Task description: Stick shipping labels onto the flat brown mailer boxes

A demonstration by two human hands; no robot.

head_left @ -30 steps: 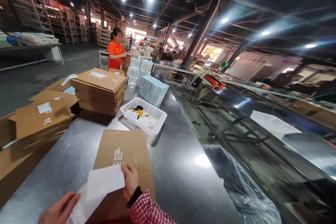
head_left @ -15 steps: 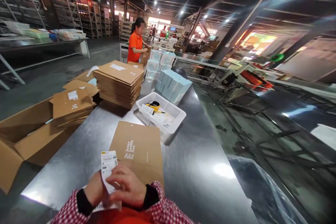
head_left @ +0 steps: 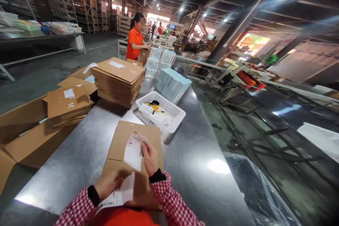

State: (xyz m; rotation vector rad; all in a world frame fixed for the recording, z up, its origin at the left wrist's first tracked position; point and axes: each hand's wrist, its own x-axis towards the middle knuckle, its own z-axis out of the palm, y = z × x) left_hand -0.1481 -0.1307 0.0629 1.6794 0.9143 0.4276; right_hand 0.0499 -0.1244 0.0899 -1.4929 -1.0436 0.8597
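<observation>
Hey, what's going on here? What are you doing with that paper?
A person's left hand and right hand are holding a white barcode label in two parts, over a flat cardboard mailer on a steel table. Beyond it sit a white plastic basket and a tall stack of flat cardboard. Farther along, a co-worker in an orange shirt stands near pale blue boxes.

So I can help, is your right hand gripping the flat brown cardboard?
No, the right hand pinches a white label over the cardboard.
</observation>
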